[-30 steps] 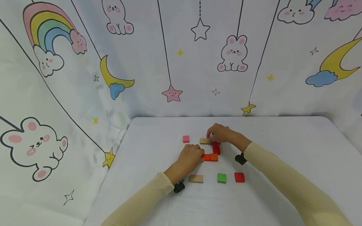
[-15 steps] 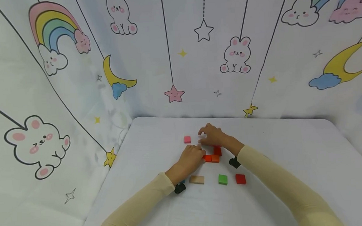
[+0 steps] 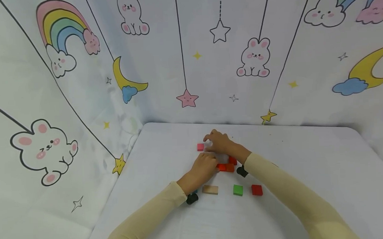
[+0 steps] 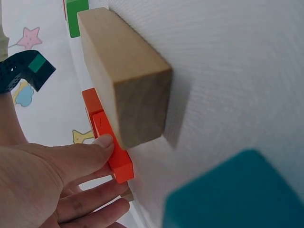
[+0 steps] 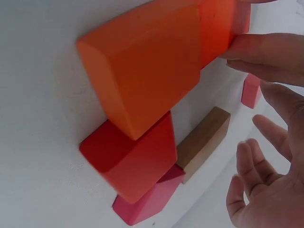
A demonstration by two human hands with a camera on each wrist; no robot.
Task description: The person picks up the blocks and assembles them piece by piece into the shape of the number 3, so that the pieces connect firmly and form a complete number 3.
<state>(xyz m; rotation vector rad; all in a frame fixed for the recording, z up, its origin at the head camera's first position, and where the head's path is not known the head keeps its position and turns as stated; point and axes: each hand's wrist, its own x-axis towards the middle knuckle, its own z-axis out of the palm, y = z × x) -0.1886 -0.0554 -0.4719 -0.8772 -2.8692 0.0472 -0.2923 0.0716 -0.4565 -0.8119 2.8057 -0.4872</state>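
My left hand [image 3: 204, 166] pinches an orange-red block [image 4: 114, 147] between thumb and fingers, low on the table. Touching that block's end is an orange block [image 5: 147, 61], followed by a red block [image 5: 142, 156] and a magenta block [image 5: 152, 197]. A wooden block [image 5: 204, 142] lies beside the magenta one, hidden by my hands in the head view. Farther back, my right hand [image 3: 221, 143] hovers with spread, bent fingers and nothing between them. Its fingertips are close to a small pink block [image 3: 200, 147].
Nearer the person lie another wooden block [image 3: 210, 190], a green block [image 3: 238, 190] and a red square block [image 3: 257, 190]. A blue block [image 4: 232, 199] sits by the left wrist. Black wrist cameras [image 3: 192, 198] are worn on both arms. A patterned curtain [image 3: 157, 57] rises behind the table.
My right hand has come away from the wooden block and moved left toward the pink block. The left hand stays on the orange-red block. The head view has turned slightly left.
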